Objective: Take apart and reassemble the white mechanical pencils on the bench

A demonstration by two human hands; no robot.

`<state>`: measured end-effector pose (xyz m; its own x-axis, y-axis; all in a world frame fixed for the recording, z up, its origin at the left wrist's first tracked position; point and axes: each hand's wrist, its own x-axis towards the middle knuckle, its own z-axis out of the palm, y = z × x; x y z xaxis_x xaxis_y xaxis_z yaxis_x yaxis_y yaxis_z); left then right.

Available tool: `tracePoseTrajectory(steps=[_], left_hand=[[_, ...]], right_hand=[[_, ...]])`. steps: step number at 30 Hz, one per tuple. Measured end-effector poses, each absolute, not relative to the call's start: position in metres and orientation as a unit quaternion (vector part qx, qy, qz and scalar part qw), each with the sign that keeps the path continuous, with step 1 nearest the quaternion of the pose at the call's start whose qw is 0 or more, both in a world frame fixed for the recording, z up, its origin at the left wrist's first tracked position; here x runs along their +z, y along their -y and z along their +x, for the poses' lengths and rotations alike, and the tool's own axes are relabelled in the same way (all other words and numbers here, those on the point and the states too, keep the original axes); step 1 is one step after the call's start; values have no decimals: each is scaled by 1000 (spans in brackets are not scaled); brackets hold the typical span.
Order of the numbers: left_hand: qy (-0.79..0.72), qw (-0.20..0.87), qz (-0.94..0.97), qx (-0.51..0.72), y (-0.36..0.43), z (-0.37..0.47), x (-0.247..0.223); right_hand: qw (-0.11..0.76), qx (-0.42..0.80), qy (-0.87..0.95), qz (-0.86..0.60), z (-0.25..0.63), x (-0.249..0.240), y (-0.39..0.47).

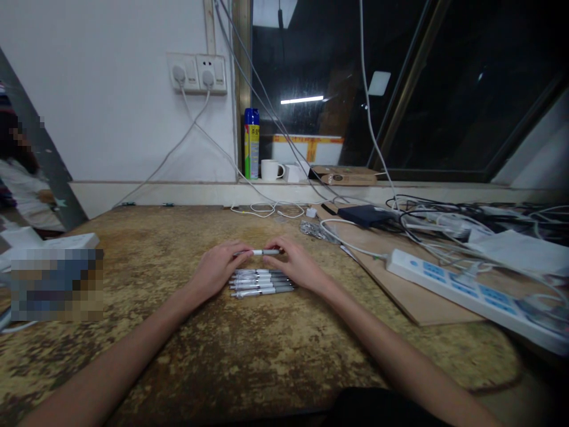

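We look down at two bare hands over a worn, blotchy bench (pixel 213 367). The left hand (pixel 222 264) grasps one end of a single white-and-grey pen (pixel 258 252) between thumb and fingers. The right hand (pixel 297 261) curves its thumb and fingers around the grey end; we cannot tell whether it grips or only steadies. The pen lies crosswise, just beyond a row of pens (pixel 262 284) set side by side on the bench; we cannot tell whether it is lifted clear.

As we judge it, the main risk is a slip: a thin, smooth barrel pinched only near its ends could twist or drop. Falling, it could knock the row askew. Either palm, close beside the row, might brush those pens and set them rolling. If one hand let go early, the pen could swing out of line.
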<state>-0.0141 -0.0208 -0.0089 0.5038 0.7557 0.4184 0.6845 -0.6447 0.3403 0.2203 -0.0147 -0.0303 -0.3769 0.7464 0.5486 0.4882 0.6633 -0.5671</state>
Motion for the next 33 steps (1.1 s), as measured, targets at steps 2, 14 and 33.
tracePoseTrajectory(steps=[2,14,33], left_hand=[[-419,64,862,277,22,-14,-8],[-428,68,865,254,22,-15,-10],[-436,75,862,248,24,-15,-3]], right_hand=[[395,166,812,-396,219,-31,16],[400,259,794,-378,216,-26,19],[481,280,756,-344,218,-25,11]])
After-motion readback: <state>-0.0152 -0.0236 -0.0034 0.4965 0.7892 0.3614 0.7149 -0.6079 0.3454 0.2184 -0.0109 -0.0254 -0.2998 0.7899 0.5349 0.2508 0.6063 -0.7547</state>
